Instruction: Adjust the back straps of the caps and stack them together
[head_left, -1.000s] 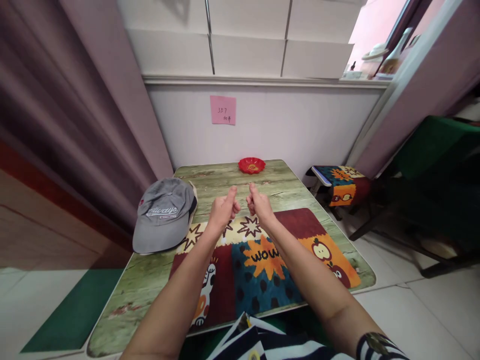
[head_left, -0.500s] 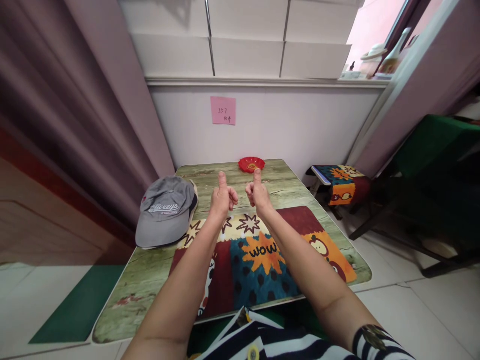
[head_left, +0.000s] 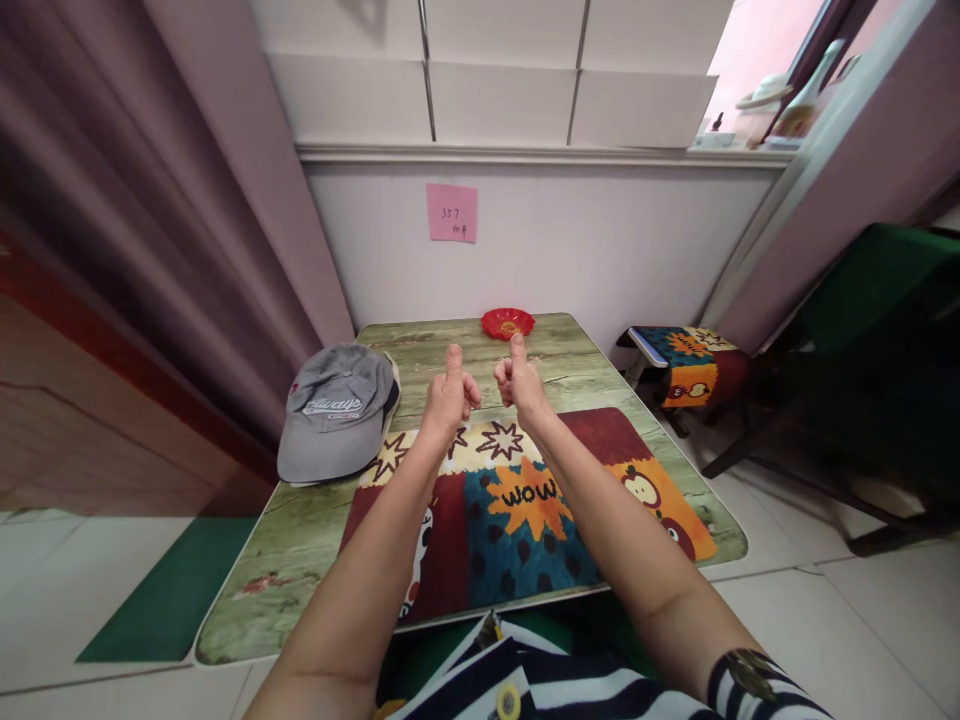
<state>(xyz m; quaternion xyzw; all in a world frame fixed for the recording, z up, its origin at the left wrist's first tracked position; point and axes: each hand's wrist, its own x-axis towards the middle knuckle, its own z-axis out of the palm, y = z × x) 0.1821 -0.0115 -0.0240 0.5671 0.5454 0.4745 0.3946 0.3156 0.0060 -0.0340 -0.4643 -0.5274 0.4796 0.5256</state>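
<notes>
Both my arms stretch forward over the table (head_left: 262, 585). My left hand (head_left: 448, 393) has its thumb straight up and its fingers curled in, with nothing in them. Facing it across a small gap, my right hand (head_left: 523, 385) holds the same thumb-up shape, also with nothing in the curled fingers. Below the hands and forearms lies a colourful mat (head_left: 517, 575) printed with "WOW" and stars. Just beyond my right thumb sits a red scalloped dish (head_left: 508, 322). To the left of my left hand rests a grey cap (head_left: 337, 410) with white lettering.
A pink note (head_left: 452, 213) with handwriting is stuck to the wall behind the table. Purple curtains (head_left: 225, 200) hang at the left. On the right stand a small stool (head_left: 686, 355) with a patterned cover and a dark chair (head_left: 877, 310) with green cloth.
The whole view has shifted slightly, so the table and the things on it appear a little higher and further right. My hands keep the same thumb-up shape.
</notes>
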